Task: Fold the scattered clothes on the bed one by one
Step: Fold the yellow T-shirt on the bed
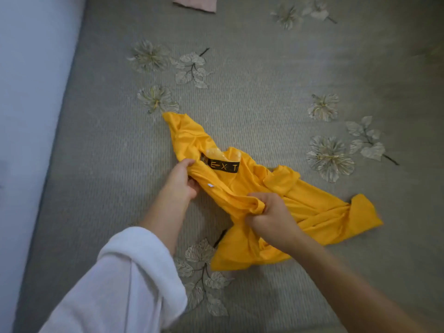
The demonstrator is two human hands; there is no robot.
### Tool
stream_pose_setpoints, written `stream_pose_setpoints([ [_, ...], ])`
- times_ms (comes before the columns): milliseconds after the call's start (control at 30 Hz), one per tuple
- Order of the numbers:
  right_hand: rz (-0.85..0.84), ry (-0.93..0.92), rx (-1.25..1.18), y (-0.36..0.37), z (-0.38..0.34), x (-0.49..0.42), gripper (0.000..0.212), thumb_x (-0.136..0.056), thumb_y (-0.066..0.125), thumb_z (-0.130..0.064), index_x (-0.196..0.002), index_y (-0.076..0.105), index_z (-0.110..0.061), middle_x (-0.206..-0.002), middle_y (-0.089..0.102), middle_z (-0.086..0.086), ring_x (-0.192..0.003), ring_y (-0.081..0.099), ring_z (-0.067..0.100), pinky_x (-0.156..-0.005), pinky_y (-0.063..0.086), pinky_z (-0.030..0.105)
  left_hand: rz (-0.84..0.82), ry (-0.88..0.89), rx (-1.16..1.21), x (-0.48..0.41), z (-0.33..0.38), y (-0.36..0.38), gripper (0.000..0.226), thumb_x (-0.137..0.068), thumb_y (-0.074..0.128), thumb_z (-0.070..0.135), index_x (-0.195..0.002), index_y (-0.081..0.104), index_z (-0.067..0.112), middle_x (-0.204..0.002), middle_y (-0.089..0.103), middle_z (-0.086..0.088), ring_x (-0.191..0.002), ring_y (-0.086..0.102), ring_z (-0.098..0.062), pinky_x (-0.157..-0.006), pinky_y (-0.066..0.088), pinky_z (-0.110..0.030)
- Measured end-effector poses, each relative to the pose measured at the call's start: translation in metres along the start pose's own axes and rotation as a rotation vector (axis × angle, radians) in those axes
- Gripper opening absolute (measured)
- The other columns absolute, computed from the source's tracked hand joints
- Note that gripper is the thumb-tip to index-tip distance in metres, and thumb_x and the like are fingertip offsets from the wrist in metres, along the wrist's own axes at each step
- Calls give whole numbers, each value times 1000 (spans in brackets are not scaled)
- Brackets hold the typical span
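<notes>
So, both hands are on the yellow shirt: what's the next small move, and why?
Probably draw the left hand and right hand apart to spread the yellow shirt flat. It lies twisted and crumpled on the bed, gripped near its neck label and at a bunch of fabric lower down, so it looks too rumpled to fold yet.

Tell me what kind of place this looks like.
Most likely a bedroom. The left hand and right hand grip a crumpled yellow garment on a grey bedspread printed with flowers, a pale wall runs along its left side, and a pink cloth lies at the far edge.
</notes>
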State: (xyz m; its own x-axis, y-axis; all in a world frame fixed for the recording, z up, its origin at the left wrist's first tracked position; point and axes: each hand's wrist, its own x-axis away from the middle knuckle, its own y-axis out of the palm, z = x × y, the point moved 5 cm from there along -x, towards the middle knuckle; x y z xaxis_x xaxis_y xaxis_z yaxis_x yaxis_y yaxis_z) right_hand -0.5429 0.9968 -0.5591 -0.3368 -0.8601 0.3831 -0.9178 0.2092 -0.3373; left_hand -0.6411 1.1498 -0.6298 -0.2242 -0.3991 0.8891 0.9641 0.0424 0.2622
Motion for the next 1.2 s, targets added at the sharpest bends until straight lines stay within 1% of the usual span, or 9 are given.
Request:
stream_pose_setpoints([
  [100,100,27,-14,-48,-22,15,34,-67,50,4,-49,43,-23,-51,37,-16,-50,35,0,-50,27,24,61,21,90,30,10,7,4,-93,50,9,-91,53,8,-81,54,-8,-73,57,-21,-82,52,-37],
  [233,210,14,101,-98,-72,44,16,-54,48,-9,-54,47,-24,-74,47,-8,-72,44,10,-59,30,25,87,208,129,79,27,31,15,-91,54,4,-79,55,13,-77,58,-2,-58,60,-10,-38,49,-19],
  [333,246,97,-98,-143,-98,67,16,-55,62,-5,-65,50,-10,-74,53,3,-72,49,13,-62,39,29,55,249,201,126,35,54,16,-89,59,5,-77,54,13,-76,55,-1,-66,56,-10,-39,49,-17],
  [433,213,224,-427,-189,-109,88,12,-81,65,-6,-92,64,-7,-99,70,13,-93,65,27,-87,52,43,-18,174,275,182,35,77,20,-89,56,5,-71,49,9,-74,49,-7,-65,50,-16,-50,53,-24],
  [567,238,181,-415,-253,-130,117,20,-89,63,-18,-107,65,-11,-104,69,13,-91,65,29,-84,53,44,-135,73,333,255,15,111,22,-87,54,10,-69,42,9,-67,44,-8,-60,44,-19,-56,43,-33],
  [733,-12,46,-7,-335,-174,162,76,-54,87,-49,-105,64,3,-103,69,22,-88,70,34,-81,58,48,-102,280,257,329,-6,157,24,-92,61,27,-74,50,13,-68,49,-4,-59,47,-15,-52,44,-28],
  [833,-102,-28,384,-373,-192,187,47,-67,85,-29,-96,61,-1,-89,69,14,-79,68,28,-67,56,32,-68,385,226,359,-14,172,33,-94,56,34,-69,45,16,-51,50,-2,-45,49,-11,-43,42,-22],
  [967,-60,-93,675,-415,-196,198,28,-72,79,-11,-90,61,0,-88,66,16,-84,63,31,-73,51,38,-65,500,289,394,-13,184,33,-95,51,27,-64,42,18,-33,47,3,-34,50,-9,-37,41,-13],
  [1200,-68,-10,819,-475,-212,222,26,-53,82,-29,-56,60,-17,-58,63,-4,-60,58,16,-58,41,29,-83,774,127,459,-5,195,13,-87,60,20,-79,50,17,-75,52,-3,-77,54,-16,-67,50,-30],
])
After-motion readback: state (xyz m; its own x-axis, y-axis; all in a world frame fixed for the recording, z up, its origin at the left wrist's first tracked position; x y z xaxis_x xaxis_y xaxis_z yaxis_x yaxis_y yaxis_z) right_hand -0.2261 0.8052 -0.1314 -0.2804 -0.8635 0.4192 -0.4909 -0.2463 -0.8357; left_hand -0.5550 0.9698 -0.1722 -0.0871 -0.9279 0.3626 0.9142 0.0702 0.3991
